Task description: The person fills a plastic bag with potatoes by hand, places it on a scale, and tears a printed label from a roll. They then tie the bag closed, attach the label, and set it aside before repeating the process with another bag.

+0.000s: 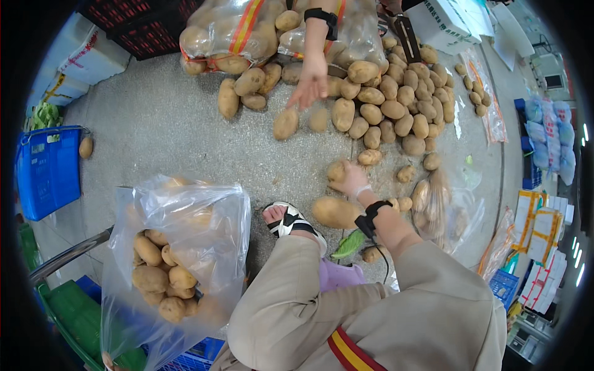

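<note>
Low in the middle right, my right hand (352, 180) closes round a potato (336, 171) just above the floor. A much larger potato (336, 213) lies beside that wrist. At the lower left edge only a fingertip of my left hand (107, 360) shows, at the rim of a clear plastic bag (216, 213); it seems to pinch the film, and the rest is out of frame. Several potatoes (150, 279) rest in this bag. A large heap of potatoes (405, 96) spreads over the floor ahead of my right hand.
Another person's hand (309, 83) reaches in from the top, fingers spread, over a loose potato (286, 123) and a blurred one. Full potato sacks (232, 31) stand behind. A blue basket (49, 173) is at left, a green gourd (348, 245) by my foot, a white box (442, 25) far right.
</note>
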The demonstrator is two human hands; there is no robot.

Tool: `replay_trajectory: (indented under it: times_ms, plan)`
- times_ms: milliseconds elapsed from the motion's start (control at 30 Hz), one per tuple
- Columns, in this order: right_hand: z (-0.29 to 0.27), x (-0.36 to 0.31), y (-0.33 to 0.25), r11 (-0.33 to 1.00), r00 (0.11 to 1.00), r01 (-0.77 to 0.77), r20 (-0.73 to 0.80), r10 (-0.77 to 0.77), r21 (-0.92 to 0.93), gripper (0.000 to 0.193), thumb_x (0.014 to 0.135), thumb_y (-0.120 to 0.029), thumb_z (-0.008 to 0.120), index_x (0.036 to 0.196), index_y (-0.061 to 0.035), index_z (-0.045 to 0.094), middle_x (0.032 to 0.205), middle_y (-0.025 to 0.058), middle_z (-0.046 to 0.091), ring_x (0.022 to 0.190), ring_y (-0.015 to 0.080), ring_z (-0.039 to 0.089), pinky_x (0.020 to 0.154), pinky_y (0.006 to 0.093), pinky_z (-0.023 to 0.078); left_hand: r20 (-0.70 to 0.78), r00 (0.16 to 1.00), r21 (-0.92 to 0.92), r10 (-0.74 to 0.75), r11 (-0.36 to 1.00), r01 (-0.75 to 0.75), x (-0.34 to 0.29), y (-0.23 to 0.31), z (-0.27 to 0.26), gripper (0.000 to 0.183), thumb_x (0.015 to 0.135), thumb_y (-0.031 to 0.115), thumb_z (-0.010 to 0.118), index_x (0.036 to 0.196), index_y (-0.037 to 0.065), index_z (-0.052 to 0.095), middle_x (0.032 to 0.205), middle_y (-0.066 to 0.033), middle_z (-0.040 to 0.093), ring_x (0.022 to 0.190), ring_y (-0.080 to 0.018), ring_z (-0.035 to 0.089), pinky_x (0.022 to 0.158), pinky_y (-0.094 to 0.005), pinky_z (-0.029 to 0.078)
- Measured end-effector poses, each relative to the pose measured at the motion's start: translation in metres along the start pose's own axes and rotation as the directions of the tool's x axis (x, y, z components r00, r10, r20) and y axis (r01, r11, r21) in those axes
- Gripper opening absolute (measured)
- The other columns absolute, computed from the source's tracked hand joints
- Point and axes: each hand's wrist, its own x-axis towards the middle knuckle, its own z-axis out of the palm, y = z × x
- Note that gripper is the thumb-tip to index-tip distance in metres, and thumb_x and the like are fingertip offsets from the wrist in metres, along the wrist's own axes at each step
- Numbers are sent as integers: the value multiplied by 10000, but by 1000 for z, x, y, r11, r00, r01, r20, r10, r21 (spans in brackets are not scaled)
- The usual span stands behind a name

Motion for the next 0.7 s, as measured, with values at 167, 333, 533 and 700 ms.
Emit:
replay_trajectory:
  times_ms: [167,333,533,700]
  plan:
    - [-34,11,-6,932,877,-309,323,355,-188,676,688,-400,673,1231,-54,465,1199,180,506,1136,346,479,926,415,418,-48,997,-27,-56,998,55,-3,7,5,262,886,131,516,1061,-61,551,639,5,361,549,-89,332,512,-201,300]
    - [-26,14,-6,979,987,-151,-76,142,-140,549,742,-354,611,1200,-68,516,1155,169,561,1078,323,525,908,381,432,-78,996,-61,-35,998,30,-5,2,-3,241,894,129,503,1035,-59,560,646,1,367,556,-94,339,511,-202,301]
    - [-12,86,-31,994,995,95,-27,-94,50,348,797,-304,544,1044,-79,641,908,229,627,864,362,605,791,424,481,-75,997,-80,-29,997,23,-7,3,7,239,903,129,493,1040,-56,557,654,5,344,552,-93,323,513,-197,292]
    - [-17,117,-76,994,994,113,-1,-113,-6,304,813,-288,523,1016,-103,652,893,204,639,812,370,615,744,442,492,-30,996,-142,-89,986,84,-4,8,8,251,909,145,518,1056,-54,562,651,26,329,534,-74,280,505,-193,276]
